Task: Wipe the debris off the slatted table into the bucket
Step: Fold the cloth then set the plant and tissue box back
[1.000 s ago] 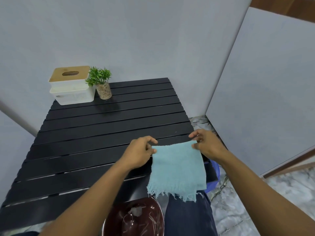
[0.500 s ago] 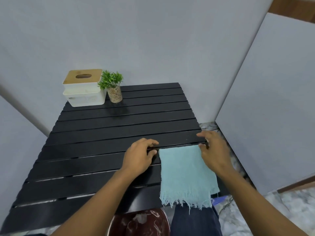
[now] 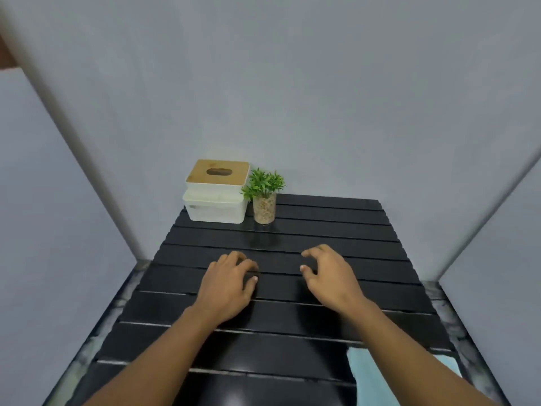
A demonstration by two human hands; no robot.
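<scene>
No writing or brand mark is showing on anything. Both hands are reaching palm-down over the middle of the slatted table: the left hand and right hand are hovering side by side, fingers curled and spread apart, gripping nothing. The blue cloth is lying at five o'clock on the near edge, under the right forearm. A tissue box and potted plant are sitting at eleven o'clock.

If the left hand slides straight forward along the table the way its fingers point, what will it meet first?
Probably the small potted plant, a little right of the left hand's line. Only bare black slats lie between. Depth is unclear, so it might pass between the plant and the tissue box.
</scene>
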